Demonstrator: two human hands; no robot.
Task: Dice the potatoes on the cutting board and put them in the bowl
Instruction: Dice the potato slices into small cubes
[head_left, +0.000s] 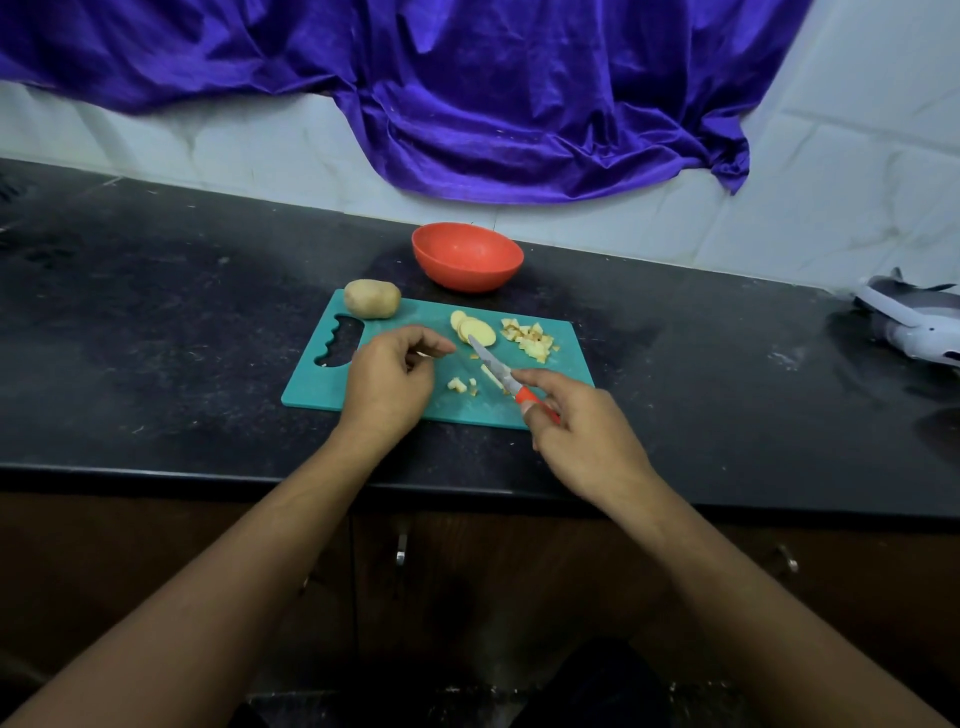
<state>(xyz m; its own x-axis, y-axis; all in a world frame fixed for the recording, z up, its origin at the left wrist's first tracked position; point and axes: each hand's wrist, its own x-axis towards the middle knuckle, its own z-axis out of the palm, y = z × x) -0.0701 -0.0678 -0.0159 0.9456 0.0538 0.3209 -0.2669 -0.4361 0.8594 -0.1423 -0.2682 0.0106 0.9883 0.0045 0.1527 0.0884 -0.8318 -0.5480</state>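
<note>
A teal cutting board (400, 387) lies on the black counter. A whole potato (372, 298) rests at its far left corner. Round potato slices (474, 329) lie near the middle, a pile of diced pieces (529, 339) at the far right, and a few small cubes (460, 385) near the front. My right hand (584, 436) grips a knife (498, 371) by its red handle, blade pointing toward the slices. My left hand (389, 376) hovers over the board's left part, fingers curled with thumb and fingertips pinched together; whether it holds a piece is unclear. The red bowl (466, 255) stands empty behind the board.
A purple cloth (467, 93) hangs on the tiled wall behind the counter. A white and grey device (914, 319) lies at the counter's far right. The counter's front edge runs just below the board, with cabinet doors (400, 551) under it.
</note>
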